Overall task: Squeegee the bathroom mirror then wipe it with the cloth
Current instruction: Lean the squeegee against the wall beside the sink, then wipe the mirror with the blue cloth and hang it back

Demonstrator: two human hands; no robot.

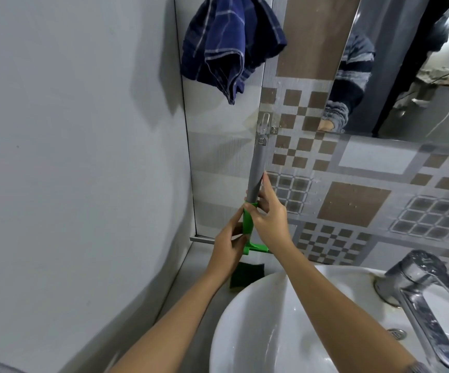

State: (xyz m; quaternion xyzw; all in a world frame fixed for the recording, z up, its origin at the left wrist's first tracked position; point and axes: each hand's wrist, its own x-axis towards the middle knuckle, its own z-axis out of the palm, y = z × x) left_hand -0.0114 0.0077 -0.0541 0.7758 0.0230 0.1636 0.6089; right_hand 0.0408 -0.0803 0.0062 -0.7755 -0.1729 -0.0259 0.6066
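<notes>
A: Mirror (406, 63) fills the upper right, mounted on the patterned tile wall (352, 200) above a white basin (245, 332) with a chrome tap (417, 292).

B: And the cloth?

A: A dark blue checked cloth (228, 41) hangs bunched at the top, left of the mirror, by the plain grey wall (70, 157).

B: Where is the squeegee?

A: The squeegee (253, 208) stands upright in the corner, left of the basin: grey shaft hung from a clear hook (265, 125), green neck and crossbar lower down, dark green pad at the bottom.

B: The hands?

A: The right hand (270, 214) has its fingers curled around the joint of shaft and green neck. The left hand (228, 243) pinches the green neck just below it, the two hands touching.
</notes>
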